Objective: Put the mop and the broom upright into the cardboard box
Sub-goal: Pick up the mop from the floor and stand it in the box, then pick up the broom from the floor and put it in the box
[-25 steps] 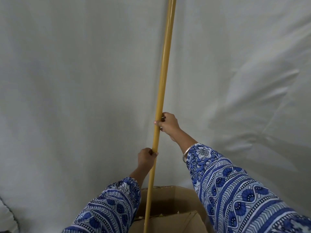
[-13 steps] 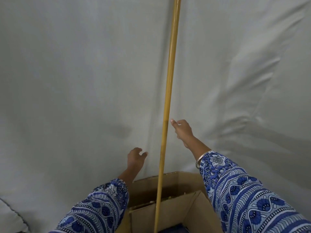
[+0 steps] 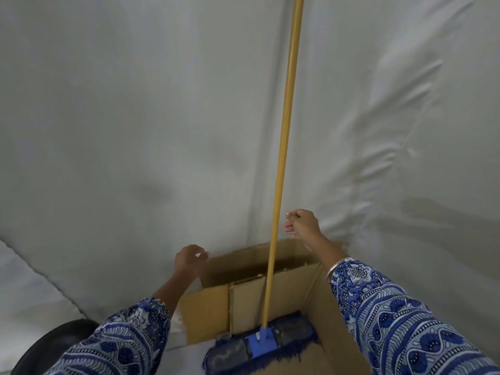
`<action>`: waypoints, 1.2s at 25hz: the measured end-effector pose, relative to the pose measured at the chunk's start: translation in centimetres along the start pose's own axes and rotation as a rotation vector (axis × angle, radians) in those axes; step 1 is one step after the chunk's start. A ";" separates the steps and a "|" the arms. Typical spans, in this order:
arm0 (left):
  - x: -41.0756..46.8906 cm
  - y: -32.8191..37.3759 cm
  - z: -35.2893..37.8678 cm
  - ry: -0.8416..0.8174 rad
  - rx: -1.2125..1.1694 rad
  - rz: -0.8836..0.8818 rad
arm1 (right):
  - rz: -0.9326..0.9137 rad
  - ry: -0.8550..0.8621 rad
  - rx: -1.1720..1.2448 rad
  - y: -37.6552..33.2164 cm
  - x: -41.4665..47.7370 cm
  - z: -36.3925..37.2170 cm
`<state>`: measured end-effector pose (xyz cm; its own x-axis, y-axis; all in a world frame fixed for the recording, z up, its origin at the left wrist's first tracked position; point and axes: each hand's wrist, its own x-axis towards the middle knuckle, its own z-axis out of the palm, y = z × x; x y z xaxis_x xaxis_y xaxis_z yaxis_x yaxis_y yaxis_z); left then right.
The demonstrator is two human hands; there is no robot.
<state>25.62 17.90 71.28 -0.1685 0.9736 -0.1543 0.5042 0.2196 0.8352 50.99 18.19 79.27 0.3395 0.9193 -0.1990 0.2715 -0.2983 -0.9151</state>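
The mop stands upright in the cardboard box [image 3: 251,296]. Its yellow handle [image 3: 284,147] leans against the white sheet behind, and its blue head [image 3: 261,345] rests on the box bottom. My left hand [image 3: 189,262] hovers at the box's back-left corner, fingers apart, holding nothing. My right hand [image 3: 303,226] is just right of the handle, fingers loosely curled, not touching it. No broom is in view.
A white sheet [image 3: 121,131] covers the wall behind the box and the floor to the left. A dark rounded object [image 3: 51,345] sits at the lower left. Blue patterned sleeves cover both my arms.
Both hands let go of the yellow handle and drew back. The view tilted down, so the box and the blue mop head show now.
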 end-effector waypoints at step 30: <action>3.7 -76.6 19.4 -0.610 0.781 -0.134 | 0.964 0.007 0.105 72.1 -3.5 51.0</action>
<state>2.85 5.91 -3.51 0.0880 0.7555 -0.6492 0.9650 0.0969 0.2435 23.46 6.57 -3.90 0.3796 0.2903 -0.8784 -0.2080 -0.8984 -0.3868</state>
